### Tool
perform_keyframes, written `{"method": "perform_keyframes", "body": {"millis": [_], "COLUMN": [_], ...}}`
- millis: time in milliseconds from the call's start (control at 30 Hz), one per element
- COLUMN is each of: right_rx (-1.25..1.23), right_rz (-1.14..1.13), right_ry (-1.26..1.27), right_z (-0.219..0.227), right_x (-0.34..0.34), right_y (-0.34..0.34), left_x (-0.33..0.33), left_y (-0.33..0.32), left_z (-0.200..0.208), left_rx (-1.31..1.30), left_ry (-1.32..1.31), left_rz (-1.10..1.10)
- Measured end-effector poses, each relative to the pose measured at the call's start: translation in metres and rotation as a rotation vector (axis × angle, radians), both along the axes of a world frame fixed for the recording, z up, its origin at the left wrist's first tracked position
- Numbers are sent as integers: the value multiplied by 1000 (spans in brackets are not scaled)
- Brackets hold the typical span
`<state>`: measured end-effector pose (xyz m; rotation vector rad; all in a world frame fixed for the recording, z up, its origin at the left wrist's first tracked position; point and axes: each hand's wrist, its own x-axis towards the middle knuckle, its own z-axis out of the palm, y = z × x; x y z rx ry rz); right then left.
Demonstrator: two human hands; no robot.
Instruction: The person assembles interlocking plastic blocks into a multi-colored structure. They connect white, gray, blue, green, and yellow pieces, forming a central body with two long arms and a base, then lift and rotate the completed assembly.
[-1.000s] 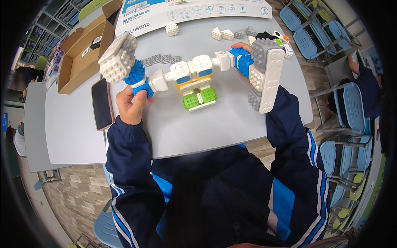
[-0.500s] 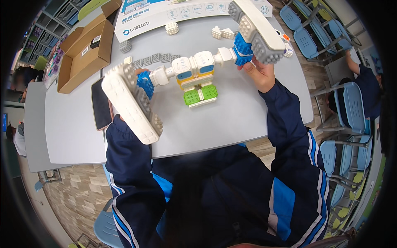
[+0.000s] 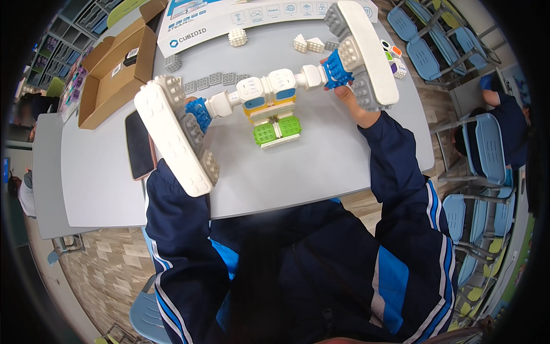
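A building-block model (image 3: pixel 269 92) of white, blue, yellow and green pieces spans the space over the table, its green blocks (image 3: pixel 277 131) at the bottom centre. Each of its two ends carries a blue toothed block joined to grey studded blocks and a long white bar. My right hand (image 3: pixel 356 109) is closed round the right end by the blue block (image 3: pixel 338 69), partly behind the right bar (image 3: pixel 369 51). At the other end, my left hand (image 3: pixel 189 101) grips near the left blue block (image 3: pixel 200 114). The left bar (image 3: pixel 172 140) hides most of that hand.
A phone (image 3: pixel 139 143) lies left of the model. Beyond stand an open cardboard box (image 3: pixel 114 86) and a large white package (image 3: pixel 252 17). Flat grey blocks (image 3: pixel 215 78), a cream studded cube (image 3: pixel 237 38), wedges (image 3: pixel 314 45) and colourful cubes (image 3: pixel 395 60) lie along the table's far part.
The right end has turned, so its white bar stands more upright and sits slightly to the right. The left bar has shifted a little left and up. The middle has barely moved.
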<state>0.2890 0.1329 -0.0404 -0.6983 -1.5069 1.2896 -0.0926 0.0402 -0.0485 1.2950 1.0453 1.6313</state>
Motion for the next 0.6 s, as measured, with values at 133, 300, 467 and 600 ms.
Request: {"method": "perform_keyframes", "body": {"millis": [133, 300, 467, 600], "right_rx": [102, 272, 294, 344], "right_rz": [-10, -37, -25, 5], "right_ry": [-70, -116, -105, -204], "right_z": [-2, -1, 12, 8], "right_x": [3, -2, -6, 1], "right_y": [2, 0, -7, -12], "left_x": [23, 4, -2, 3], "left_y": [-14, -12, -13, -22], "left_z": [27, 4, -4, 6], "left_rx": [8, -48, -50, -66], "left_ry": [-166, -45, 311, 447], "left_rz": [-32, -75, 14, 12]}}
